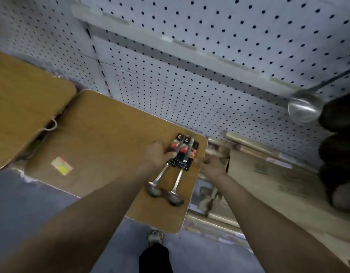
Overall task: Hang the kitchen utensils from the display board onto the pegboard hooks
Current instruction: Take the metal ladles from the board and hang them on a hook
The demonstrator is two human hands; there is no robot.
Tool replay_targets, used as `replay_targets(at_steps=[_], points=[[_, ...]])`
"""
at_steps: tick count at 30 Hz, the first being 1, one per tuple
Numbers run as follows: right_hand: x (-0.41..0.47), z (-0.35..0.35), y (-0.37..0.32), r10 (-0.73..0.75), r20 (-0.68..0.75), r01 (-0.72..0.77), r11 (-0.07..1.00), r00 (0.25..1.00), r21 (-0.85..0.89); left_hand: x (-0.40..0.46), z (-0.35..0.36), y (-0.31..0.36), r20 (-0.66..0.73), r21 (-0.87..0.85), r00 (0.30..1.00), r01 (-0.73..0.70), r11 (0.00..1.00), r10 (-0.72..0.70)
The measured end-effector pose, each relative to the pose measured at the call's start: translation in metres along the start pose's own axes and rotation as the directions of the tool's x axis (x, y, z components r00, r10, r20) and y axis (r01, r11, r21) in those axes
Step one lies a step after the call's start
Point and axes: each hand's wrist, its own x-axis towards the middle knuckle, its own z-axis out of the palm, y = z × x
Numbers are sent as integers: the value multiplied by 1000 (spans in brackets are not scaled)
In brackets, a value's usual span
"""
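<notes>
Head view, looking down past a shoe (pixel 155 236) on the grey floor: two bare forearms reach out over a brown display board (pixel 103 146), where two packaged ladles (pixel 173 170) lie side by side near its right edge, bowls toward the person and card-wrapped handles pointing at the wall. The left hand (pixel 157 157) rests on the left side of the cards, its thumb laid across them in a narrow grip that appears to be closing on the pair; motion blur keeps the fingers from being read clearly. The right hand (pixel 211 164) hovers just beside the cards' right edge, fingers loose and holding nothing. A torn label (pixel 61 166) sits on the board's bare left part, and a second brown board (pixel 22 107) lies to the left. Beyond, the white pegboard (pixel 190 62) rises behind the boards, with one steel ladle (pixel 305 108) already hanging at right. Judged from their look, the ladles are stiff steel, light to moderate in weight and bowl-heavy, with smooth shafts likely to slip; the card sleeves offer the surer hold, and taking them near the top would leave the hanging end free for a hook.
</notes>
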Motion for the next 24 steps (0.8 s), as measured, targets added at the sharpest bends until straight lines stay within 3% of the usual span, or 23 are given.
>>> replay_targets(at_steps=[4, 9, 16, 24], points=[[36, 28, 11, 106, 29, -108, 989, 994, 99, 26, 28, -29, 4, -116, 1000, 18, 993, -18], [58, 50, 5, 126, -29, -122, 984, 992, 131, 48, 57, -49, -16, -270, 999, 38, 962, -44], [71, 64, -3, 183, -33, -173, 965, 983, 198, 60, 61, -43, -1, -327, 991, 125, 937, -133], [38, 55, 36, 77, -63, -23, 795, 995, 607, 78, 73, -36, -10, -361, 977, 197, 911, -215]])
